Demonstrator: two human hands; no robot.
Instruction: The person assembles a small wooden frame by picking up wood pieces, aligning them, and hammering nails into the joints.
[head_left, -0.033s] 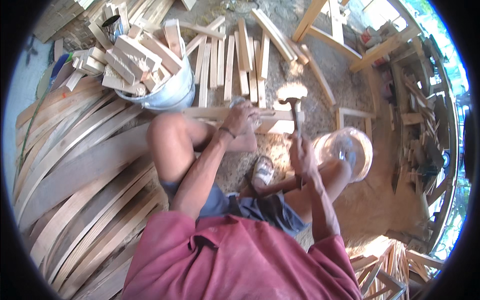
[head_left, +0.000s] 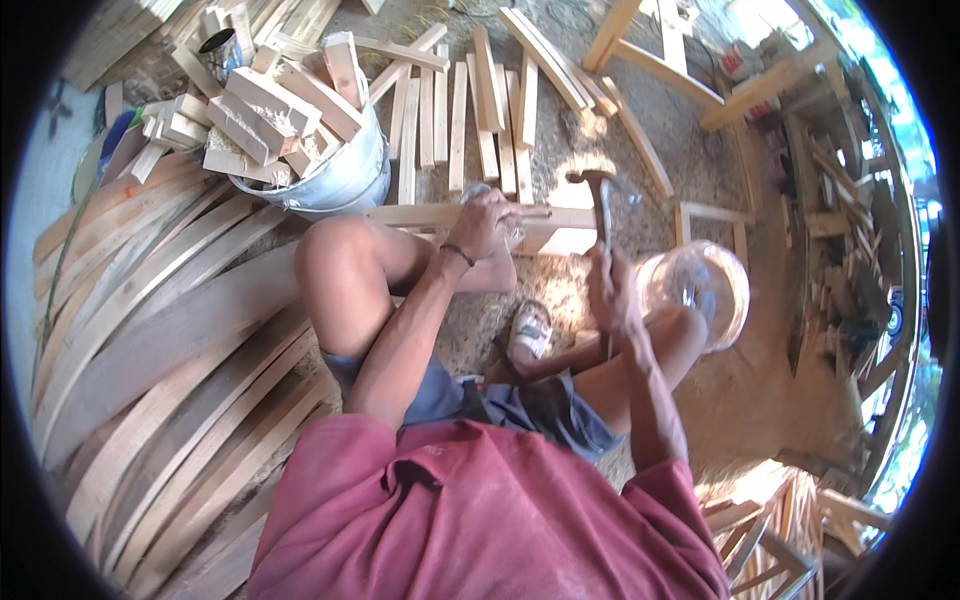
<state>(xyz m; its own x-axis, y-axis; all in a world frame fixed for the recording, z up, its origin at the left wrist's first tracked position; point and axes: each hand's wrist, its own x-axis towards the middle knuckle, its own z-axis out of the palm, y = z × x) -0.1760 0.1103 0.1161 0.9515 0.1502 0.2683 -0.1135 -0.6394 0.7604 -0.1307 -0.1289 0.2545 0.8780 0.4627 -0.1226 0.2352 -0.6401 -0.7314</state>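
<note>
Wooden beam [head_left: 412, 215] has the left hand [head_left: 485, 226] curled at its edge, grip unclear; right hand [head_left: 614, 292] clasps a hammer [head_left: 603, 210] near the beam's right end, floor [head_left: 648, 222] beyond.

Hammer [head_left: 603, 218] pt. hid by R grip [head_left: 613, 290]; shirt [head_left: 480, 515] cut @ btm.

Floor [head_left: 462, 325]: was brown and earthy-looking, speckled with pale bits.
Left edge: showed a pale blue-grey surface [head_left: 50, 215]; wall or floor could not be told.
Upper right: held a timber stand [head_left: 612, 36] with slanting legs and rails.
Right side: was lined with rough wooden shelves [head_left: 798, 190], cluttered with scraps.
Far right opening [head_left: 914, 120]: let in glaring white-blue daylight, with green patches.
Sunlight: fell in bright spots on the ground, upper middle and lower right.
</note>
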